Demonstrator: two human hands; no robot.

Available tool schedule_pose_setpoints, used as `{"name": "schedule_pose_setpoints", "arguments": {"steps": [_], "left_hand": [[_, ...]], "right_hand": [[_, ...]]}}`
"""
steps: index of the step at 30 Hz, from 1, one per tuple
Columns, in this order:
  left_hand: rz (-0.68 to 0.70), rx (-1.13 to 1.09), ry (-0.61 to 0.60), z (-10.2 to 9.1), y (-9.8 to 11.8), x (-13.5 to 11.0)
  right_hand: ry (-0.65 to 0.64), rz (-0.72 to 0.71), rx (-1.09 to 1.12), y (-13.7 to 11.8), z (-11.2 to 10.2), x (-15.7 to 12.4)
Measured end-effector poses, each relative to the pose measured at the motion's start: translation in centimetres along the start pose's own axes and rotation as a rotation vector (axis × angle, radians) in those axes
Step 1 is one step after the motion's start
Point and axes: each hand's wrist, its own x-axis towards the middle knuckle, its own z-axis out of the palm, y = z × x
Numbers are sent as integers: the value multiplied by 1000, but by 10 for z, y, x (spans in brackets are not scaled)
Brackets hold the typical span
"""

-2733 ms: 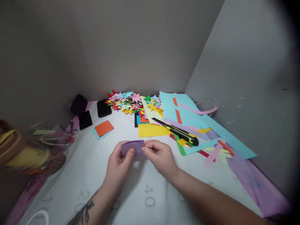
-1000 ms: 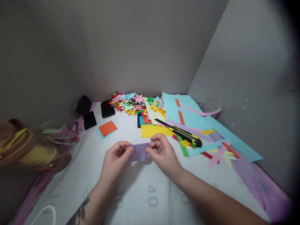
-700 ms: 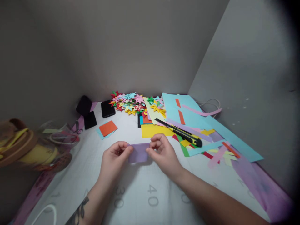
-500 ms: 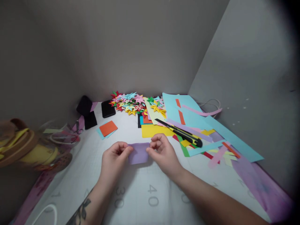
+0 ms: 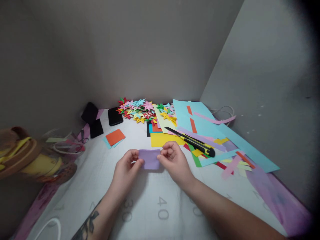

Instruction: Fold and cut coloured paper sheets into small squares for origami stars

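Note:
A small purple paper piece is held up between my two hands, over the front middle of the white mat. My left hand pinches its left edge between thumb and fingers. On the opposite edge, my right hand grips it the same way. The paper looks folded along its top edge, though I cannot tell how many layers it has. Beyond my hands lie a yellow sheet and, to the left, an orange paper square on top of light blue paper.
Folded paper stars are heaped at the back, beside a black phone. A utility knife with its blade out lies on paper strips to the right, near large light blue sheets. Scissors and a strapped jar are at left.
The purple paper has risen slightly and now faces me more squarely. My left hand has shifted a little to the right with it; both hands keep their pinch.

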Motion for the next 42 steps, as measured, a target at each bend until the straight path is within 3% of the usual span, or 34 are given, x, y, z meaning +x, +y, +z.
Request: {"name": "schedule_pose_setpoints", "arguments": {"steps": [6,14,17,20,23,27,30,33,35,38,42], "left_hand": [[-25,268,-6,-2,0,1],[13,275,36,-3,-5,0],[69,103,-19,1,-3,0],[-13,-180,-59,12,0,-3],[-104,-306,41,20,2,-7],[-113,-379,183,16,2,-6],[-92,-322,205,10,3,-5],[-59,-219,177,6,6,-6],[-49,-161,147,5,8,-8],[-39,-135,104,5,8,-9],[-18,-149,51,4,5,-9]], "right_hand": [[41,-12,27,0,0,1],[85,22,114,5,0,4],[117,31,163,8,-1,5],[115,44,214,11,2,4],[70,95,248,13,9,-2],[-103,159,196,16,17,-12],[-76,22,1,15,15,-16],[-27,-296,-262,8,4,-16],[-98,-449,-400,1,-3,-14],[-170,-458,-483,-6,-9,-10],[-161,-398,-428,-8,-10,-8]]}}
